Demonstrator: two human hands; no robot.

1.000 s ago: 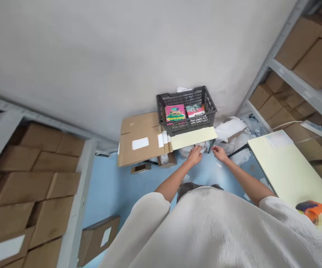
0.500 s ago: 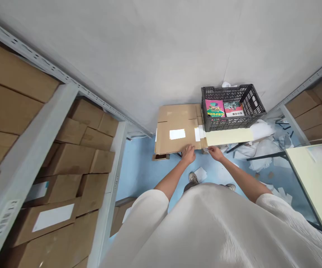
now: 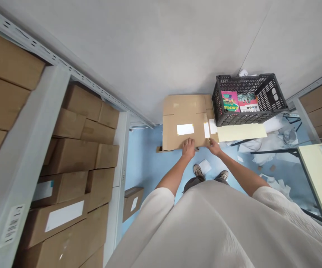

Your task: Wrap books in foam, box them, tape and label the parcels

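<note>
A flattened cardboard box [image 3: 172, 130] lies on the table against the wall, with a white label [image 3: 185, 129] on its top face and white strips [image 3: 207, 130] near its right side. My left hand [image 3: 189, 148] grips its near edge, with fingers bent over the top and the thumb hidden. Close by on the right, my right hand [image 3: 213, 146] touches the same edge near the corner. Its fingers are pinched together, and whatever is between them is too small to make out.
A black plastic crate [image 3: 250, 118] holding colourful books [image 3: 230, 101] stands right of the cardboard on the pale tabletop [image 3: 242, 132]. Shelves of cartons [image 3: 75, 156] rise on the left. Another table [image 3: 317, 178] is at the right. Paper scraps [image 3: 280, 186] litter the blue floor.
My right hand has moved from just beyond the cardboard's right corner onto its near edge, closer to my left hand. The left hand stays at the edge. The view has shifted.
</note>
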